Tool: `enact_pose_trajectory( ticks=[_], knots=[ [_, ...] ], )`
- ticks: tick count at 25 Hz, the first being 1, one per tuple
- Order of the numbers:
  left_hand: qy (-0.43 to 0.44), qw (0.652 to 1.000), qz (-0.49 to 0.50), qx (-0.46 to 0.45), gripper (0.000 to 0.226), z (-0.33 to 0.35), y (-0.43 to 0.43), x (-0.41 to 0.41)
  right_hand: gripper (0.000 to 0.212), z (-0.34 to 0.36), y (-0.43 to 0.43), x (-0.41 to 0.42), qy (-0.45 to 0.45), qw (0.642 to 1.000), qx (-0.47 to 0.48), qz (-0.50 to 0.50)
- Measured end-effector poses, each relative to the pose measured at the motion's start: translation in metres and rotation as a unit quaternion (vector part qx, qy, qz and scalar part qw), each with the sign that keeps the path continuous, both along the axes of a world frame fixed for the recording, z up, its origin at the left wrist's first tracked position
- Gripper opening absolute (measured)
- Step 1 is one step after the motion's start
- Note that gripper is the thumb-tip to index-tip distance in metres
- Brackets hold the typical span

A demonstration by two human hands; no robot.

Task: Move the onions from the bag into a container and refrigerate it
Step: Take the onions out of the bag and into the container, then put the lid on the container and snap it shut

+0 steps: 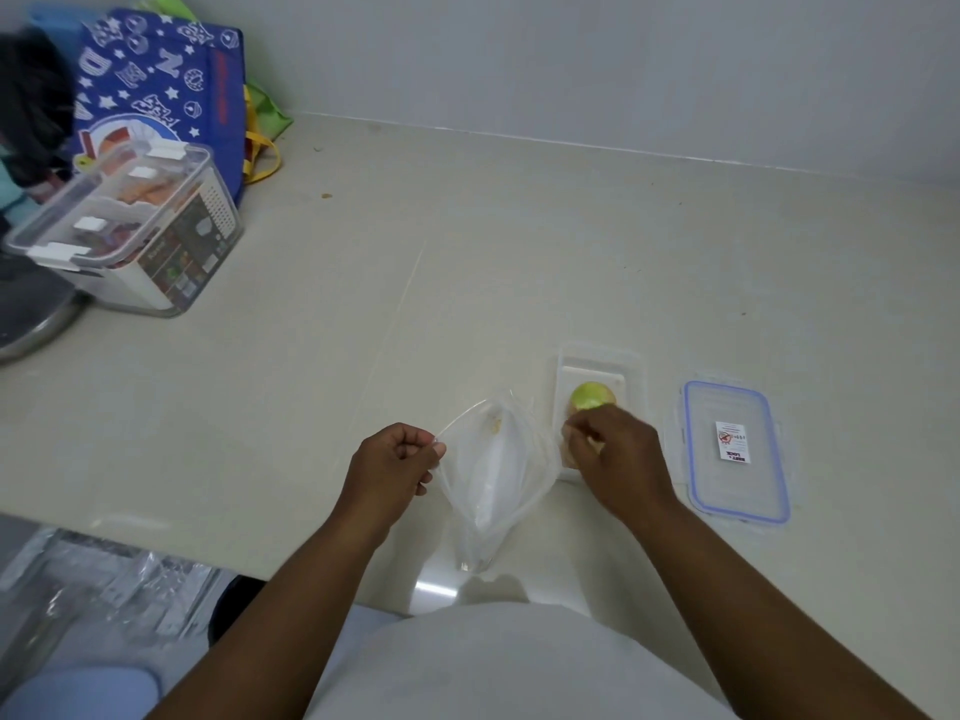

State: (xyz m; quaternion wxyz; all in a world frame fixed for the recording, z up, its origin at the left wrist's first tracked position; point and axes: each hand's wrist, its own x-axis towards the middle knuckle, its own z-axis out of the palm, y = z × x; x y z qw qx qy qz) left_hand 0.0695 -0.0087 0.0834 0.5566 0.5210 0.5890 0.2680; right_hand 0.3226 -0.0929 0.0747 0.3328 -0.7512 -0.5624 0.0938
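A clear plastic bag (493, 475) stands open on the counter near the front edge. My left hand (397, 467) pinches its left rim and holds it open. To its right is a small clear rectangular container (597, 363). A yellow-green onion (592, 396) lies inside it. My right hand (615, 457) reaches into the container's near half, fingers closed on a pale second onion (569, 449) that is mostly hidden under the hand. The container's lid (735, 452), clear with a blue seal and a white sticker, lies flat further right.
A larger clear storage box (130, 231) with white clips stands at the back left, in front of a blue patterned tote bag (166, 80). A round metal object (31, 324) sits at the left edge. The white wall (623, 70) borders the counter's back.
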Motion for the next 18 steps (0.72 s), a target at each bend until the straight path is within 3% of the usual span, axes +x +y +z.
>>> enact_pose_trajectory(
  ticks=[2,5,10,14,16,18],
  knots=[
    [0.002,1.000,0.008,0.000,0.006,-0.001,0.000,-0.003,0.008,-0.005,-0.022,-0.025,0.029,0.998,0.009,0.063],
    [-0.004,1.000,0.011,-0.006,0.013,0.000,0.000,-0.005,0.037,-0.017,-0.029,-0.053,0.044,0.984,-0.050,0.167],
    [0.069,0.991,-0.109,-0.032,0.048,-0.006,-0.008,-0.016,0.059,-0.030,0.000,-0.082,-0.085,0.932,-0.161,0.314],
    [0.151,0.988,-0.026,0.005,0.036,-0.032,-0.003,-0.036,0.060,-0.039,0.007,-0.093,-0.099,0.932,-0.154,0.312],
    [0.222,0.975,-0.012,0.025,0.053,-0.044,-0.005,-0.051,0.059,-0.044,0.000,-0.094,-0.107,0.942,-0.141,0.286],
    [0.298,0.946,-0.041,0.125,0.069,-0.052,-0.013,-0.063,0.062,-0.051,-0.009,-0.095,-0.130,0.939,-0.144,0.282]
  ],
)
